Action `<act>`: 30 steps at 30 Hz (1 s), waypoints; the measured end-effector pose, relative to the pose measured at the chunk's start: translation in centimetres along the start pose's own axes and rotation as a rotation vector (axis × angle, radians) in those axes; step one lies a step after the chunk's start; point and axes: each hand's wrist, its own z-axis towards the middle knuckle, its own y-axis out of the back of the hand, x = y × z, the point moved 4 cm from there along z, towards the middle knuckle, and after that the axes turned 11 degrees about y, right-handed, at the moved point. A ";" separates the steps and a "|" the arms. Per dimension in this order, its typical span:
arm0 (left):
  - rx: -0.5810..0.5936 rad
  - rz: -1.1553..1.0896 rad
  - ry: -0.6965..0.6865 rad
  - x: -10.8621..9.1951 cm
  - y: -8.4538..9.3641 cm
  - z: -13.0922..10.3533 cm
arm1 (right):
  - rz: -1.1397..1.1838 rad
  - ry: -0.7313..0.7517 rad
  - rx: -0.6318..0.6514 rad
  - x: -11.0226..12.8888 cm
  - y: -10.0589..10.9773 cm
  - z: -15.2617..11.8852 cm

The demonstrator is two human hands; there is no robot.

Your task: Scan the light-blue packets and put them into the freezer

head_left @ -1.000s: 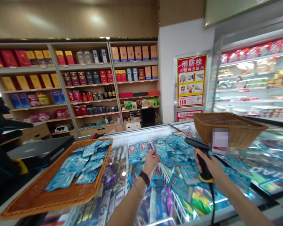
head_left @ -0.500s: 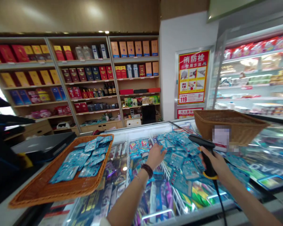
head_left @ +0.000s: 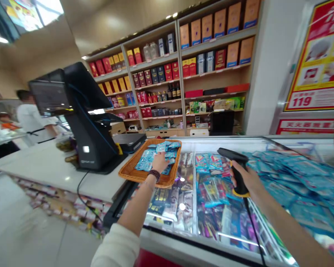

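My left hand (head_left: 159,161), with a dark bead bracelet on the wrist, reaches over an orange wicker basket (head_left: 129,171). Its fingers are apart and rest at the blue packets (head_left: 146,159) lying inside; no packet is plainly lifted. In my right hand (head_left: 245,178) is a black and yellow handheld barcode scanner (head_left: 239,183), gripped by its handle, cable hanging down. To its right, a large heap of similar blue packets (head_left: 297,178) is spread on the glass freezer top (head_left: 180,222).
A black checkout terminal (head_left: 86,122) stands on the white counter (head_left: 52,163) at left, with a dark flat device (head_left: 129,141) behind the basket. Wrapped goods show through the freezer glass. Shelves of boxes (head_left: 167,74) line the back wall. A person in white (head_left: 33,115) is far left.
The view has swung left. My left hand has gone from the edge of the packet heap to the packets in the basket. My right hand still holds the scanner.
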 end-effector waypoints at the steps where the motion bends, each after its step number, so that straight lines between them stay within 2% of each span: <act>1: 0.014 0.027 0.018 1.3 -0.1 0.0 | 0.036 -0.042 0.016 -0.8 -1.2 -0.3; 2: 0.030 0.044 0.006 2.3 -0.4 0.0 | 0.069 -0.085 0.032 -1.6 -2.2 -0.6; 4: 0.075 0.049 -0.104 3.1 -1.3 -0.3 | 0.099 -0.144 0.070 -3.0 -3.8 -1.4; 7: 0.154 0.009 -0.286 2.7 -2.5 -0.6 | 0.067 -0.177 0.146 -4.6 -4.7 -2.3; 10: 0.185 -0.048 -0.316 2.0 -2.8 -0.4 | 0.044 -0.191 0.191 -5.3 -4.6 -2.8; 14: 0.210 -0.057 -0.246 1.9 -2.3 -0.2 | 0.079 -0.193 0.196 -5.2 -4.0 -3.2; 17: 0.185 -0.025 -0.173 2.3 -2.0 -0.4 | 0.091 -0.193 0.181 -5.0 -3.9 -3.4; 20: 0.139 0.066 -0.032 3.0 -1.8 -0.8 | 0.070 -0.189 0.187 -4.9 -3.9 -3.4; 24: 0.165 0.143 0.119 4.0 -1.1 -1.5 | 0.050 -0.159 0.222 -5.4 -3.8 -3.2; 27: 0.071 0.055 0.160 4.4 0.3 -1.7 | 0.054 -0.148 0.231 -5.8 -3.6 -3.1; 30: -0.060 -0.206 0.209 3.9 1.7 -1.5 | 0.068 -0.155 0.223 -5.7 -3.5 -3.1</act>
